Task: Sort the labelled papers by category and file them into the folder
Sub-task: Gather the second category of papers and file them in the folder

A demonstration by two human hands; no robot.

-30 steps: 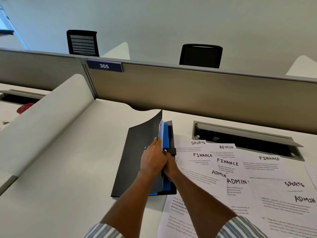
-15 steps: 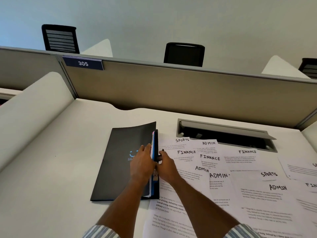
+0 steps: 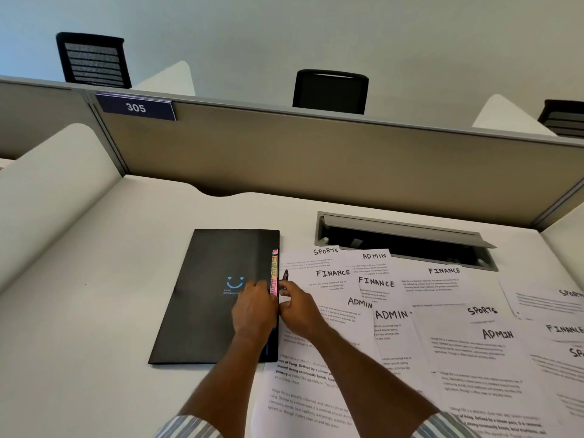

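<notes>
A black folder [image 3: 202, 298] with a blue smiley on its cover lies flat and closed on the white desk [image 3: 94, 311]. Coloured index tabs [image 3: 273, 273] show along its right edge. My left hand [image 3: 252, 311] presses on the cover near that edge. My right hand [image 3: 298, 306] touches the same edge from the right and pinches a small black elastic strap [image 3: 285, 276]. White papers [image 3: 392, 311] labelled SPORTS, ADMIN and FINANCE lie spread and overlapping to the right of the folder.
A grey cable tray [image 3: 404, 238] with its lid open is set into the desk behind the papers. A beige partition [image 3: 316, 153] with a 305 plate [image 3: 136, 107] closes the back. A white side divider [image 3: 53, 184] stands at the left. Black chairs [image 3: 330, 90] show beyond.
The folder's raised front cover has come down flat and the folder is now closed. Both hands stay at its right edge. The view has shifted right.
</notes>
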